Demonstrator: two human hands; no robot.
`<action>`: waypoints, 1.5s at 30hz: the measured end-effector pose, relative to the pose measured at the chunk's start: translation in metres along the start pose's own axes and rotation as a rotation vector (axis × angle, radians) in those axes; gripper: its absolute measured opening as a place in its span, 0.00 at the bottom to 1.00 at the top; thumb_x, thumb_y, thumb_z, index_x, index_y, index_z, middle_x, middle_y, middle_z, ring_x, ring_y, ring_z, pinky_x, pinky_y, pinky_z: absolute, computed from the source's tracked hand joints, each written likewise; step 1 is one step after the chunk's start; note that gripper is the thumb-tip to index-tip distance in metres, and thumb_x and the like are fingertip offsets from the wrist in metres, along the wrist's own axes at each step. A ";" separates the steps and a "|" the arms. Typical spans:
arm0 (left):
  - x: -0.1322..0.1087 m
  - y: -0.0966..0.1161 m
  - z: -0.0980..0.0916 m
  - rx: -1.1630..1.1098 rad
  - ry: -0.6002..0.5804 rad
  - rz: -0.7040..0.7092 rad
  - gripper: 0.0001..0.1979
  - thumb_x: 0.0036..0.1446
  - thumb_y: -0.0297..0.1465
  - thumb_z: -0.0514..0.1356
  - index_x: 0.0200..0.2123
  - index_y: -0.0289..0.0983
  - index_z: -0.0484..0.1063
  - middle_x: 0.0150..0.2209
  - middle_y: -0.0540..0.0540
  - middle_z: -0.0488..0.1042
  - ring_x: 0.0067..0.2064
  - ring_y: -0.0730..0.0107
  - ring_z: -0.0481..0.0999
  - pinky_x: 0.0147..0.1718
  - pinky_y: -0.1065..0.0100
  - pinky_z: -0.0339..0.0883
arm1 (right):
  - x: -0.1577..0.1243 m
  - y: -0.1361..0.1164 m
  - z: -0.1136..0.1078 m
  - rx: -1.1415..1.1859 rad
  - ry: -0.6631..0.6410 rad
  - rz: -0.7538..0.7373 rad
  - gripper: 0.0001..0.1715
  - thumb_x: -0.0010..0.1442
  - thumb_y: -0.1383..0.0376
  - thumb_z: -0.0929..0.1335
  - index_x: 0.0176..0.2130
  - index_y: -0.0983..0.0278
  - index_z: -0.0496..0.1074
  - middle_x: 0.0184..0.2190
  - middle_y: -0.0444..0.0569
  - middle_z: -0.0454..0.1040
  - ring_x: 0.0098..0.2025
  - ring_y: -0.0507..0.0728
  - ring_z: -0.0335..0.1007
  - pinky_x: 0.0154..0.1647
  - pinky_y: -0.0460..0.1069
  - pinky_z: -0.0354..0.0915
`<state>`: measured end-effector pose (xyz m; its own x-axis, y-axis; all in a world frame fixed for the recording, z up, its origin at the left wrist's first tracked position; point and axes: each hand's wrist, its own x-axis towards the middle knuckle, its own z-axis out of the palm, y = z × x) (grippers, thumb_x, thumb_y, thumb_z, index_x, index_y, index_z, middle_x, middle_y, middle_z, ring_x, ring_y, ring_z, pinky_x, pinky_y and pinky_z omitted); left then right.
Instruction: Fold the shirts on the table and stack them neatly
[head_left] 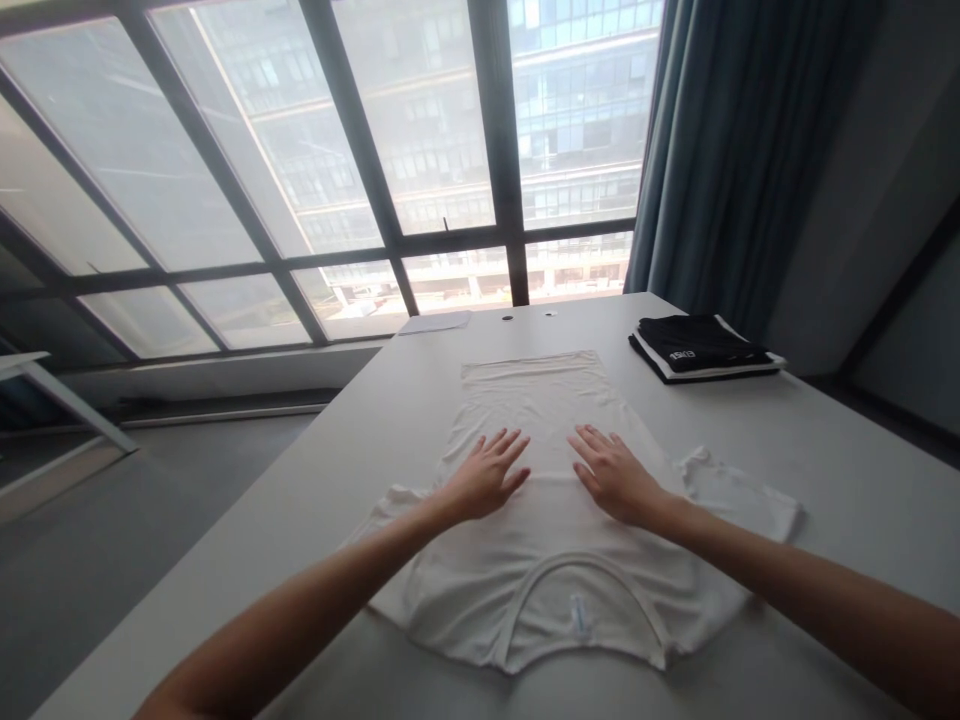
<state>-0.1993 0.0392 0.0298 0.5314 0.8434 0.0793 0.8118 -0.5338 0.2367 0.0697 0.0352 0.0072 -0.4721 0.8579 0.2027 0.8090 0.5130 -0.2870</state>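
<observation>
Left hand (489,477), right hand (615,477) — 2 palms down on white T-shirt (551,510), fingers apart, table (360,440) beneath

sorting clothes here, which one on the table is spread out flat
The white shirt beneath the left hand and right hand: it lies unfolded, while the black and white clothes at the right are folded in a stack.

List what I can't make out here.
All in the head view:
Print on the neck label of the white shirt: too small and blurred.
Palms of the left hand and right hand: hidden by their backs.
Lower layers under the black garment: mostly covered by it.
Table: right side cut off by picture edge.
</observation>
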 end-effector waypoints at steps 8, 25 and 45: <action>0.079 -0.011 0.037 -0.007 0.032 -0.080 0.29 0.71 0.42 0.45 0.71 0.39 0.54 0.73 0.36 0.50 0.74 0.48 0.45 0.68 0.38 0.38 | 0.083 0.005 0.037 0.069 -0.065 0.090 0.35 0.70 0.58 0.57 0.71 0.68 0.53 0.73 0.63 0.46 0.75 0.68 0.37 0.71 0.69 0.36; 0.083 -0.052 0.015 -1.318 0.277 -0.337 0.21 0.62 0.40 0.62 0.57 0.42 0.72 0.66 0.41 0.66 0.69 0.55 0.62 0.67 0.53 0.55 | 0.137 0.025 0.018 1.352 0.058 0.435 0.20 0.69 0.59 0.59 0.53 0.66 0.71 0.59 0.58 0.71 0.55 0.59 0.74 0.59 0.58 0.68; 0.112 -0.099 0.003 -1.945 0.393 -0.760 0.11 0.68 0.26 0.52 0.51 0.33 0.68 0.50 0.32 0.76 0.47 0.57 0.82 0.42 0.60 0.79 | 0.170 0.078 0.020 1.906 -0.202 0.505 0.22 0.72 0.53 0.58 0.54 0.66 0.66 0.56 0.62 0.68 0.50 0.60 0.77 0.48 0.56 0.76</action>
<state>-0.2195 0.1865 0.0124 0.0264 0.9138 -0.4053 -0.5733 0.3460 0.7427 0.0456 0.2221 0.0001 -0.4968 0.8295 -0.2552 -0.4324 -0.4915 -0.7560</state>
